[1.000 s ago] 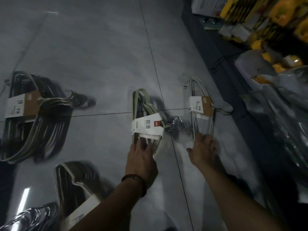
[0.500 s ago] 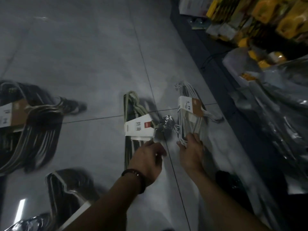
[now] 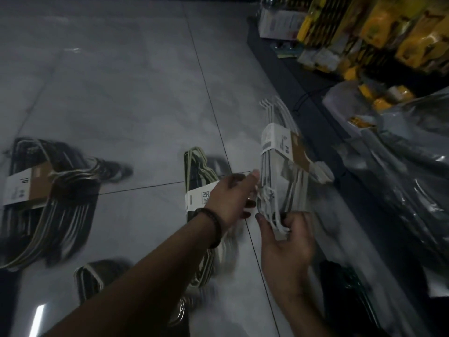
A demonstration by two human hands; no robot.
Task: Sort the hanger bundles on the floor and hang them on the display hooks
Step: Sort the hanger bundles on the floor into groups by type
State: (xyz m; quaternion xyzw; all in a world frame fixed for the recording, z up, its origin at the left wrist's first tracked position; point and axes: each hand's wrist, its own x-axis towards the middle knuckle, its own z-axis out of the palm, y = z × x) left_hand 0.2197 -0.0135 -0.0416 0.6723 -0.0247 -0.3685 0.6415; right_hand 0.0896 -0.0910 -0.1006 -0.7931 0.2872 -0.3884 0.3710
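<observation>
Grey glossy tile floor (image 3: 136, 98) | white wire hanger bundle in card sleeve (image 3: 274, 152) lifted clear, right hand (image 3: 286, 244) curled round its lower end | left hand (image 3: 230, 198) at its edge, grip unclear | risk: end-only hold, wires could slip and fan out.

Right hand (image 3: 286, 246) has lifted white bundle (image 3: 277, 144); left hand (image 3: 230, 198) moved across.

The grey tiled floor (image 3: 126, 88) lies open far ahead. A dark striped hanger bundle (image 3: 48, 203) blocks my left, a black shelf base (image 3: 279, 66) my right.
</observation>
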